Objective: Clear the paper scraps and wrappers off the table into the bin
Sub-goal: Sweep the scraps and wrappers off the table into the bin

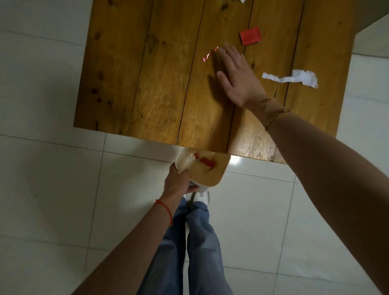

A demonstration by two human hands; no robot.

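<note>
My left hand [177, 182] grips the rim of a small white bin [210, 176] held just under the near edge of the wooden table [147, 73]. Red and white scraps lie inside the bin. My right hand [235, 78] is flat and open over the tabletop, fingers spread, fingertips next to a thin red wrapper strip [209, 54]. A red square wrapper [250, 35] lies beyond the hand. A long torn white paper scrap [294, 78] lies to the hand's right. A small white scrap [242, 1] shows at the table's far edge.
The table stands on a white tiled floor [52, 179]. My legs in blue jeans [195, 242] and white shoes are below the bin. The left half of the tabletop shows only bare planks.
</note>
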